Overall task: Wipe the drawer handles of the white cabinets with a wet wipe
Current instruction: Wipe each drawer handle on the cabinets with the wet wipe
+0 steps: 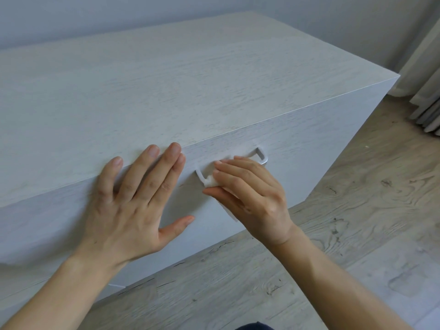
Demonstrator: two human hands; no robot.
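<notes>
One cabinet fills the view, white with a wood grain, its top bare. Its front shows one drawer face, shut, so nothing of what it holds can be seen. One handle sits on that face near the top edge, a pale bar with bent ends; its right end shows at 1 o'clock from the right hand, its left end at 10 o'clock from it, and the middle is hidden.

The right hand is closed on one wipe, thumb below and fingers above, pressing the bunched white cloth against the left part of the handle. A loose flap of the wipe hangs under the palm toward 6 o'clock.

The left hand lies flat and spread at 9 o'clock from the handle, holding nothing. Its palm rests on the drawer front, and its four fingers reach over the front edge onto the top. Its thumb points toward 3 o'clock.

Wood-look floor lies below and right of the cabinet. One curtain hangs at 2 o'clock.
</notes>
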